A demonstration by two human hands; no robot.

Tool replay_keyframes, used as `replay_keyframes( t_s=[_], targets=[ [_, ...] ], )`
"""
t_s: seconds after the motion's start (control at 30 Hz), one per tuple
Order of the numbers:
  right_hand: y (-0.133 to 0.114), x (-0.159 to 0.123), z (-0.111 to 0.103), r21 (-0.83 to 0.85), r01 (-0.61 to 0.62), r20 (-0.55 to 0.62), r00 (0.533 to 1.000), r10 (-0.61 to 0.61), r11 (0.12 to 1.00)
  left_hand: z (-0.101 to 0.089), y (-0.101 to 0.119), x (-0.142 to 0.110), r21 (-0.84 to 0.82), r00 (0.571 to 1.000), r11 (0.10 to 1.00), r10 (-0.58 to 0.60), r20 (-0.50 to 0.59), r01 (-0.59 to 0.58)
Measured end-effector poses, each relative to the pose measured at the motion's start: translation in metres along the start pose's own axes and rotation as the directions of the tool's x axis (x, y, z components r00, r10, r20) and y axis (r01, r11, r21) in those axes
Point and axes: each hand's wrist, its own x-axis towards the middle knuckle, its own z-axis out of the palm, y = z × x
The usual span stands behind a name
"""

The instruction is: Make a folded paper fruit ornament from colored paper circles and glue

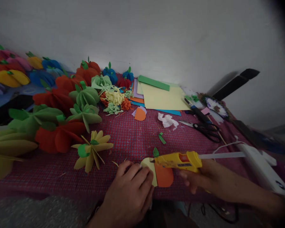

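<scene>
My right hand (210,180) is closed around a yellow hot glue gun (174,160), a clear glue stick (220,155) poking out of its back. Its nozzle tip is at the upper part of a pale yellow paper piece (147,163) with a rounded top. My left hand (130,191) has its fingers curled together over the left side of that piece, partly hiding it. Right beside it lies an orange paper piece (165,176), partly beneath the gun. Just above the nozzle is a small green paper leaf (155,152).
Paper pumpkins (59,136) in several colours crowd the left; a yellow paper one (93,150) stands nearest my left hand. Coloured sheets (165,96) lie at the back. Black-handled scissors (206,128), crumpled tissue (167,120) and a white power strip (263,169) are on the right.
</scene>
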Motion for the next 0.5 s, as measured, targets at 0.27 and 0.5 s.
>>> replay_keyframes(
  t_s=[0.27, 0.5],
  targets=[
    [0.0012, -0.0032, -0.0018, 0.014, -0.047, 0.033, 0.998, 0.047, 0.999, 0.0002, -0.0005, -0.0004, -0.004, 1.000, 1.000, 0.000, 0.010, 0.000],
    [0.0009, -0.0037, -0.0017, 0.022, -0.041, 0.021, 0.999, 0.041, 0.999, -0.0004, 0.0000, 0.0001, -0.006, 1.000, 1.000, 0.002, 0.012, -0.002]
  ],
)
